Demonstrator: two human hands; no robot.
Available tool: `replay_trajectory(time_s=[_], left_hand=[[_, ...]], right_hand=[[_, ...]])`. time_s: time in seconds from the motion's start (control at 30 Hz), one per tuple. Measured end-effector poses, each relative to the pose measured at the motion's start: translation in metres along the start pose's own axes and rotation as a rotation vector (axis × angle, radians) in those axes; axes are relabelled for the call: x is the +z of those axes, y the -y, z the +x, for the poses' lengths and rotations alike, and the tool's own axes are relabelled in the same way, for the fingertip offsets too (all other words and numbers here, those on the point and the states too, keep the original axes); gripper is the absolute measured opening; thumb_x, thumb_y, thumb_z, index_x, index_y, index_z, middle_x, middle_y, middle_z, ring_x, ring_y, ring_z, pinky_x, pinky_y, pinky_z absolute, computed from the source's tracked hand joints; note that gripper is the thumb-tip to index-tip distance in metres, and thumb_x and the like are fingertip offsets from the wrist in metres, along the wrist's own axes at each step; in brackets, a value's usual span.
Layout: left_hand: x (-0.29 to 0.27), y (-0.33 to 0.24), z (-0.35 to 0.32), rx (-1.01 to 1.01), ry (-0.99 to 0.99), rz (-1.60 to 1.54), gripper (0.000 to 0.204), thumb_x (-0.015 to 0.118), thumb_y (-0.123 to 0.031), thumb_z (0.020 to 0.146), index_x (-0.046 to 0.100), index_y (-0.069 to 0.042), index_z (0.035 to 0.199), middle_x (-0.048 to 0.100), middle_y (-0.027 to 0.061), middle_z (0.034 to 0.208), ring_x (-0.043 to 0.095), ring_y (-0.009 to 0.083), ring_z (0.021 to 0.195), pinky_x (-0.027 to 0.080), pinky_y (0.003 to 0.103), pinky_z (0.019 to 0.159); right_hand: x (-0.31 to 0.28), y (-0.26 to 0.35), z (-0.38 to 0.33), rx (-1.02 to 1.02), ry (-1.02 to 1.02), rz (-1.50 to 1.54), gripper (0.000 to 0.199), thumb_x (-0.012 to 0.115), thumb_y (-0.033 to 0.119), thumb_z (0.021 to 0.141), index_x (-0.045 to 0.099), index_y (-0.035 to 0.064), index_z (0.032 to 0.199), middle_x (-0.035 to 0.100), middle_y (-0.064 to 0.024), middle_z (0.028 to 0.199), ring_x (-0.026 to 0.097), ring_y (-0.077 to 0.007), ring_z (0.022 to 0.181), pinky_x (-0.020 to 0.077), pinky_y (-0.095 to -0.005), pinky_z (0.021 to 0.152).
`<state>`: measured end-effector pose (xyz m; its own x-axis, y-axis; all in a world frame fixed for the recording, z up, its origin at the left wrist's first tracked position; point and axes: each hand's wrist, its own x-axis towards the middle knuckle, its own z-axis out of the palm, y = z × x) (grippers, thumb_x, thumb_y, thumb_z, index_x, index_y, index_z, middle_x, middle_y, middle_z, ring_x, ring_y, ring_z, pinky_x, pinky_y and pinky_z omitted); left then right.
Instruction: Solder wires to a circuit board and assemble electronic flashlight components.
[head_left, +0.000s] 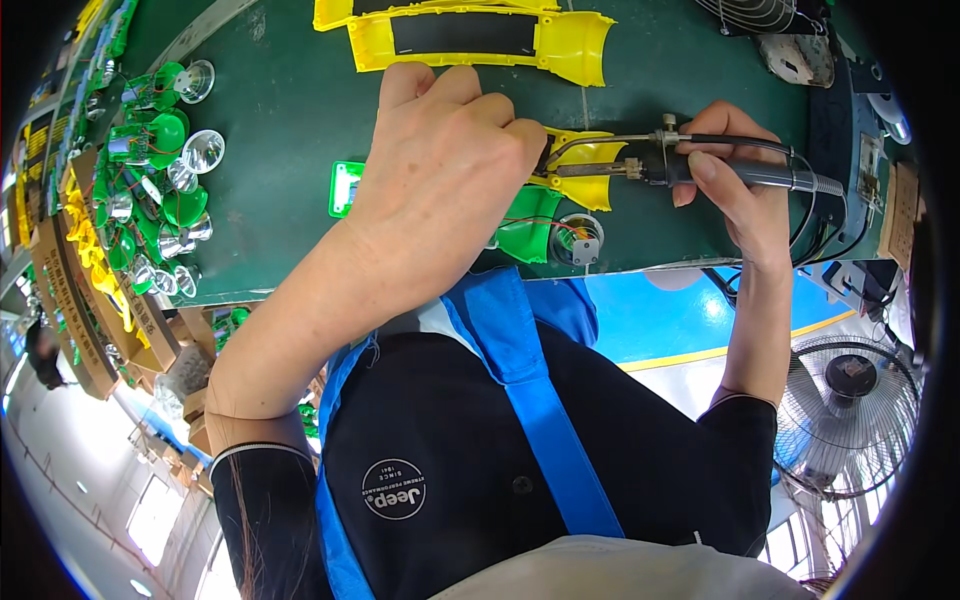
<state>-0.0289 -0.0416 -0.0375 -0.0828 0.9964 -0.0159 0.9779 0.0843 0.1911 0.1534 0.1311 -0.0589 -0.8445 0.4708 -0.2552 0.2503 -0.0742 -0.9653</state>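
My left hand [450, 165] is curled over a yellow plastic casing [590, 195], closed, its fingertips hidden beneath it. The casing's flared end sticks out to the right of the knuckles. In my right hand [735, 175] is a soldering iron [745, 172] with a thin curved metal feed tube [600, 139] fixed alongside. Its tip reaches into the casing, close to the left fingers; the exact contact point is hidden. Just below lies a green plastic housing [528, 228] with red wires and a round reflector lamp head [577, 240]. A green frame piece [345, 188] shows left of my left wrist.
More yellow casings [575, 50] with black strips lie at the far side of the green table [270, 110]. Several green lamp assemblies with reflectors [203, 152] crowd the left. A dark grey station box [845, 150] stands at the right, cables beside it. A fan [850, 410] is at lower right.
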Motion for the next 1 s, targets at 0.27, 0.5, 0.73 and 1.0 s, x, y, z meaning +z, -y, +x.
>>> replay_trajectory(time_s=[0.27,0.5,0.73,1.0], left_hand=[[0.000,-0.004,0.001,-0.025,0.010,0.016,0.002,0.063,-0.010,0.071,0.061,-0.010,0.071,0.054,0.0006,0.068,0.051,0.0201,0.076,0.036,0.036,0.078],[0.001,-0.004,0.001,-0.027,0.017,0.037,0.003,0.063,-0.010,0.070,0.061,-0.010,0.070,0.054,0.0012,0.067,0.052,0.0201,0.077,0.035,0.037,0.079],[0.001,-0.003,0.002,0.012,-0.025,0.009,0.006,0.061,-0.007,0.066,0.065,-0.008,0.071,0.058,0.0057,0.067,0.056,0.0208,0.077,0.034,0.037,0.077],[0.002,-0.006,0.002,0.008,-0.041,0.035,0.002,0.062,-0.010,0.069,0.063,-0.009,0.070,0.057,0.0039,0.067,0.055,0.0212,0.078,0.035,0.038,0.078]], right_hand=[[0.002,0.003,0.001,0.007,0.011,-0.017,0.023,0.064,0.014,0.078,0.053,-0.0037,0.085,0.057,-0.0071,0.068,0.056,-0.0095,0.054,0.0429,-0.0192,0.052],[-0.013,-0.009,-0.022,-0.088,-0.090,-0.031,0.030,0.060,0.025,0.081,0.052,-0.0037,0.088,0.056,-0.0100,0.072,0.055,-0.0129,0.056,0.0436,-0.0234,0.057],[0.000,-0.018,-0.025,-0.321,-0.321,0.054,0.034,0.056,0.028,0.087,0.048,-0.0034,0.098,0.055,-0.0117,0.072,0.054,-0.0158,0.062,0.0428,-0.0291,0.062],[0.052,-0.030,-0.019,-0.691,-0.301,-0.223,0.039,0.056,0.032,0.090,0.038,0.0033,0.108,0.066,-0.0156,0.081,0.058,-0.0204,0.077,0.0449,-0.0354,0.078]])
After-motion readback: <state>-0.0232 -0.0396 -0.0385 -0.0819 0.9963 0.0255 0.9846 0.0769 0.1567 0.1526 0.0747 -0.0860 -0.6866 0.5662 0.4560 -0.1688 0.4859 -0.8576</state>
